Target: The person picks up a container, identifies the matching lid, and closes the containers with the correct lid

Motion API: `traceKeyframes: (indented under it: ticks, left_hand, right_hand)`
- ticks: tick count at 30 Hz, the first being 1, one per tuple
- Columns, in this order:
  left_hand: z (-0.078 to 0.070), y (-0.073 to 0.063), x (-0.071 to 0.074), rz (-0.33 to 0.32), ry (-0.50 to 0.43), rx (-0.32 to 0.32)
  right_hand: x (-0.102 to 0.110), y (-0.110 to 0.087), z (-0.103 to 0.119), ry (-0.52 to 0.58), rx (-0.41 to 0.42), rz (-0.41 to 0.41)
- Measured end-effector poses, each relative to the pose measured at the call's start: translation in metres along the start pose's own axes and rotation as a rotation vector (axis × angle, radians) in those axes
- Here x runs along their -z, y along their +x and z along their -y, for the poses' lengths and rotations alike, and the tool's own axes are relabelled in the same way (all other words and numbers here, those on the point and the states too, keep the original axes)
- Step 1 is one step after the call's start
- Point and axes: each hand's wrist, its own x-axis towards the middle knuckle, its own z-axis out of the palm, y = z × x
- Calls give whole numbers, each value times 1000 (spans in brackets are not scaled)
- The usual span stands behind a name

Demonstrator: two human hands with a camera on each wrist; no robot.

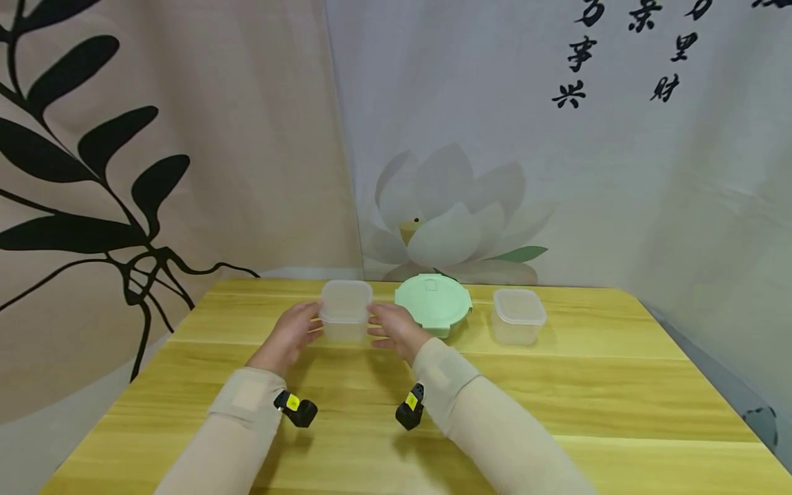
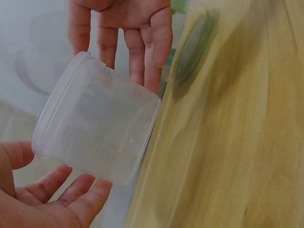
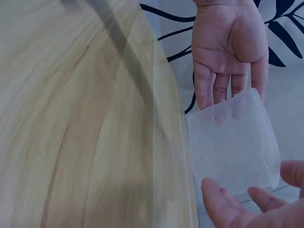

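Observation:
A translucent square plastic container [image 1: 345, 331] with a whitish lid [image 1: 346, 300] stands toward the far side of the table, between my two hands. My left hand [image 1: 289, 338] touches its left side, fingers loosely extended and thumb near the lid's edge. From the other side, my right hand [image 1: 399, 330] has its fingertips right at the container's right wall. Both wrist views show the container's walls [image 2: 104, 123] framed by the two hands, with the fingers [image 3: 221, 90] of the left hand reaching straight along one wall.
Right behind my right hand sits a round container with a mint-green lid [image 1: 433, 302]. Farther right is a second translucent square container [image 1: 518, 326]. The wooden table [image 1: 557, 412] ends at a back edge before a printed curtain [image 1: 260, 137].

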Motion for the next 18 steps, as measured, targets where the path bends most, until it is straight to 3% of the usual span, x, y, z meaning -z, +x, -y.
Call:
traceKeyframes:
  ticks: [18]
  left_hand:
    - [5, 26, 12, -22, -28, 39]
  right_hand:
    - [-9, 29, -3, 6, -21, -16]
